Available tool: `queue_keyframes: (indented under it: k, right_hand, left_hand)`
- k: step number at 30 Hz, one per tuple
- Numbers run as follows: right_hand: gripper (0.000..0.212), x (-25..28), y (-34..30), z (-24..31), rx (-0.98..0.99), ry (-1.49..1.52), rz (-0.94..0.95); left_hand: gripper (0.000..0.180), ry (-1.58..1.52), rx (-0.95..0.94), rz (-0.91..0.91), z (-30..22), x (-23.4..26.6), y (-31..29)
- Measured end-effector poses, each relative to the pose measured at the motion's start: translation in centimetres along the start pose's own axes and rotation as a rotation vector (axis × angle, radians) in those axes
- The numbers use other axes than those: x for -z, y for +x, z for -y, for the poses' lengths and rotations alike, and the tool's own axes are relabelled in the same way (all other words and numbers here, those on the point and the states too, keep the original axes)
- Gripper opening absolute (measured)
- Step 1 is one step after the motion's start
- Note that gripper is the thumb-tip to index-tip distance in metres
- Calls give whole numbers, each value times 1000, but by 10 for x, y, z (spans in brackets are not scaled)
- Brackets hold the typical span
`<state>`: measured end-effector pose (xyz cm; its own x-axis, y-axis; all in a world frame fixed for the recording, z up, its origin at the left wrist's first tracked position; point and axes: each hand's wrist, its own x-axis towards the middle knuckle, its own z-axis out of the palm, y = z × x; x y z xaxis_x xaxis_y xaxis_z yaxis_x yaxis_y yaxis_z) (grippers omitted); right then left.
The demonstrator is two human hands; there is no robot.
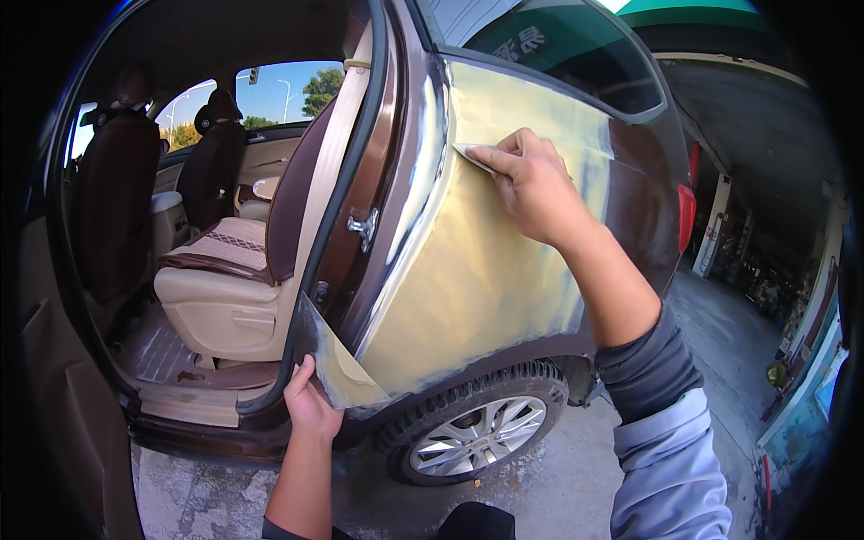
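The brown car's rear side panel [468, 270] is coated with yellowish filler, whitish and grey along its borders. My right hand [535, 184] pinches a thin putty spreader [476, 157], its tip against the panel near the upper door-opening edge. Most of the spreader is hidden by my fingers. Lower left, my left hand [312, 407] grips a flat, thin board [337, 360] by its lower edge. The board is tilted, smeared with yellowish filler toward its right corner, and stands in front of the door sill and panel bottom.
A metal door striker [363, 229] juts from the open door frame. Inside are a beige and brown rear seat [225, 279] and a seat belt [337, 135]. Below the panel sits the rear wheel [481, 436]. A red tail light [686, 216] marks the car's rear, beside a cluttered workshop.
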<state>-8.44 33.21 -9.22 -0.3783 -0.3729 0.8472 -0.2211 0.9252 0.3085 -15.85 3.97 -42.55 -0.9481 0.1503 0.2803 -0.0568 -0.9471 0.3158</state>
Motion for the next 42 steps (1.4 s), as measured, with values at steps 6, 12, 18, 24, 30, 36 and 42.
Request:
queue_keyframes:
  k: [6, 12, 18, 24, 30, 36, 42]
  right_hand:
    - [44, -3, -14, 12, 14, 12, -28]
    - [45, -8, -29, 23, -57, 30, 5]
    - [48, -15, -44, 35, -111, 37, 28]
    - [48, -21, -60, 49, -124, 40, 40]
    - [48, -28, -77, 64, -133, 38, 46]
    - [59, -36, -92, 71, -65, 15, -6]
    - [58, -35, -103, 78, -60, 28, 16]
  left_hand:
    - [33, -8, 0, 5, 0, -1, -1]
    - [33, -4, -5, -1, 0, -4, -2]
    - [32, 8, -26, -2, 2, -5, -3]
    - [30, 4, 4, 43, 0, 2, -2]
    - [32, 4, 6, 33, 1, 6, 0]
    - [32, 19, 8, 26, 1, 4, -2]
    - [32, 19, -10, 12, 1, -3, -4]
